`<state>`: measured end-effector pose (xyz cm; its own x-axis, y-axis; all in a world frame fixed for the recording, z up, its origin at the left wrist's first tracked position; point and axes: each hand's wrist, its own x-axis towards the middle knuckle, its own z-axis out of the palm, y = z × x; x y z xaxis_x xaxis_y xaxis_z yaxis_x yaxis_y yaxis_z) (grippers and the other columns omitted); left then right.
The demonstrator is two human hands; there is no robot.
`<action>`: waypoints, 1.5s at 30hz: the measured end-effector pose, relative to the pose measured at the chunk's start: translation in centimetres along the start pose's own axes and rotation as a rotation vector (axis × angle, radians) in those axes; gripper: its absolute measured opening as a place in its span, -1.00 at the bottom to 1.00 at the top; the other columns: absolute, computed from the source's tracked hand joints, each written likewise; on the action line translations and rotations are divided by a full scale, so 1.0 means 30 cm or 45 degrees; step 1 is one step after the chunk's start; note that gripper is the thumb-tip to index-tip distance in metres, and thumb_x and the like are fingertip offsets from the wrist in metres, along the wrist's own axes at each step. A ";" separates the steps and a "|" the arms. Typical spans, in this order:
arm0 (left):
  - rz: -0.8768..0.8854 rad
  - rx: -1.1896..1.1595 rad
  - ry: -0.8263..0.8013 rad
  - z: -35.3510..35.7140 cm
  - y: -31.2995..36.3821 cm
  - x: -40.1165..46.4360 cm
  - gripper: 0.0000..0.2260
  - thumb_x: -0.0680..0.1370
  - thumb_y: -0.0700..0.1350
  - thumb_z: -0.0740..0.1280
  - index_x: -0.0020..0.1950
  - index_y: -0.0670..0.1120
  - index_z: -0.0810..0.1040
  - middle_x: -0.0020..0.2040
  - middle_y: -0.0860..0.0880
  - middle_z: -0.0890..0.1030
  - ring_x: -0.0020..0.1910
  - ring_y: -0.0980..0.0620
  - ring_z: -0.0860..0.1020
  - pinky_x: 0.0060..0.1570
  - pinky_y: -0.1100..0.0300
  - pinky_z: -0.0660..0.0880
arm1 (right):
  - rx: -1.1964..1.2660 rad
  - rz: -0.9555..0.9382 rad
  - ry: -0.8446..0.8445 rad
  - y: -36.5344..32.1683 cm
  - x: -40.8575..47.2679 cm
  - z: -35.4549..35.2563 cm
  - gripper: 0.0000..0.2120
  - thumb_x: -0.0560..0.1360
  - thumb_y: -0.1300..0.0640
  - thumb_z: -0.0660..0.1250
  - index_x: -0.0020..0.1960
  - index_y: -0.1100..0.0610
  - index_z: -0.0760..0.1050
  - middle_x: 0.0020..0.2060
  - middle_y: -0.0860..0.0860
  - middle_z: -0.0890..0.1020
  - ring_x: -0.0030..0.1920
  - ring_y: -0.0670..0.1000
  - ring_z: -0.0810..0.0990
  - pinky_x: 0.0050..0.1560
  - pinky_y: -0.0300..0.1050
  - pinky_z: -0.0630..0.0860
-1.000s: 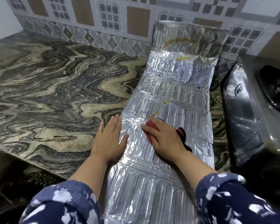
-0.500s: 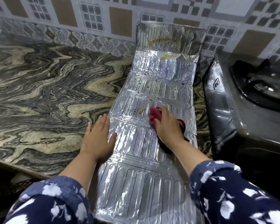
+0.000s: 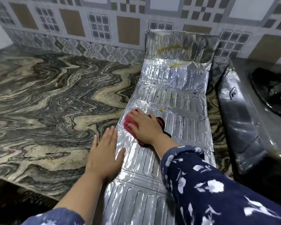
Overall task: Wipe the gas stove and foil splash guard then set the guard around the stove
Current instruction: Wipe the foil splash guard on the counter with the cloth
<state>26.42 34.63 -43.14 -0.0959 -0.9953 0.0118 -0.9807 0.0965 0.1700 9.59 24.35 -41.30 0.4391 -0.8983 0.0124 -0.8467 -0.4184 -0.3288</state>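
The ribbed foil splash guard [image 3: 182,101] lies unfolded on the counter, its far panel leaning up against the tiled wall. Yellow and dark spots speckle its far and middle panels. My right hand [image 3: 144,125] presses a red cloth [image 3: 128,123] flat on the guard's left side, fingers spread over it. A dark part of the cloth sticks out past the hand. My left hand [image 3: 105,155] rests flat and open on the guard's left edge, half on the counter. The dark gas stove [image 3: 243,120] stands to the right of the guard.
A swirled marble counter [image 3: 47,108] spreads to the left, with its front edge near me at lower left. A patterned tile wall [image 3: 104,26] runs along the back. The stove's black burner top [image 3: 272,93] is at the far right.
My right hand has slid the red cloth leftward across the foil, to its left edge. My left hand has stayed flat on the guard's left side.
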 end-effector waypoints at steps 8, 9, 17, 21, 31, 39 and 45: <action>0.000 0.028 0.006 0.002 -0.004 -0.014 -0.33 0.52 0.24 -0.23 0.56 -0.05 -0.23 0.55 0.06 -0.24 0.52 0.14 -0.24 0.48 -0.04 -0.31 | -0.169 0.321 0.071 0.076 -0.001 0.001 -0.41 0.60 -0.13 -0.11 0.55 0.10 -0.05 0.56 0.00 -0.02 0.55 0.01 -0.09 0.52 0.16 -0.14; -0.001 0.036 0.007 0.002 -0.003 -0.025 -0.34 0.53 0.23 -0.22 0.56 -0.04 -0.22 0.56 0.06 -0.24 0.52 0.14 -0.24 0.48 -0.04 -0.32 | -0.164 0.320 0.067 0.073 -0.018 0.006 -0.41 0.60 -0.12 -0.10 0.55 0.11 -0.06 0.56 0.01 -0.04 0.55 0.01 -0.10 0.52 0.15 -0.14; 0.009 0.060 -0.059 -0.018 -0.036 -0.188 -0.28 0.45 0.27 -0.30 0.56 -0.03 -0.23 0.55 0.08 -0.27 0.51 0.16 -0.30 0.43 0.01 -0.41 | 0.098 0.085 0.166 -0.041 -0.208 0.037 -0.49 0.51 -0.05 0.11 0.42 0.01 0.11 0.45 0.07 0.28 0.47 0.10 0.21 0.50 0.11 0.04; -0.025 0.088 -0.134 -0.043 -0.038 -0.203 -0.21 0.38 0.30 -0.31 0.53 -0.04 -0.29 0.50 0.07 -0.35 0.51 0.13 -0.31 0.46 -0.08 -0.36 | 0.196 -0.177 0.142 -0.090 -0.268 0.032 -0.57 0.48 0.01 0.22 0.34 -0.04 0.30 0.31 -0.01 0.45 0.31 0.04 0.41 0.35 0.07 0.30; -0.110 0.020 -0.024 -0.007 -0.009 -0.112 -0.31 0.46 0.23 -0.33 0.55 -0.04 -0.21 0.54 0.07 -0.25 0.52 0.14 -0.24 0.46 -0.09 -0.29 | -0.069 -0.169 -0.046 -0.104 -0.086 0.046 -0.53 0.62 -0.07 0.00 0.52 -0.10 0.11 0.55 -0.07 0.08 0.55 -0.05 -0.05 0.50 0.14 -0.18; -0.117 0.046 -0.021 -0.003 -0.010 -0.112 -0.41 0.58 0.21 -0.21 0.54 -0.01 -0.25 0.53 0.09 -0.27 0.51 0.12 -0.28 0.48 -0.09 -0.27 | -0.196 0.296 0.024 0.057 -0.030 0.003 -0.50 0.62 -0.09 -0.12 0.54 -0.06 0.01 0.56 -0.02 0.00 0.55 0.02 -0.08 0.51 0.18 -0.14; -0.128 0.001 -0.064 -0.016 -0.002 -0.114 -0.40 0.58 0.20 -0.15 0.56 -0.01 -0.19 0.56 0.08 -0.22 0.52 0.14 -0.21 0.48 -0.10 -0.27 | -0.108 0.436 0.169 0.101 -0.209 -0.023 -0.55 0.60 0.01 0.01 0.48 -0.01 0.22 0.52 -0.02 0.18 0.52 0.02 0.08 0.51 0.11 -0.01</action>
<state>26.88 38.03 -42.72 -0.0057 -0.9985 -0.0546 -0.9860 -0.0035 0.1669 4.08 28.64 -41.73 0.0886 -0.9953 0.0392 -0.9620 -0.0958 -0.2559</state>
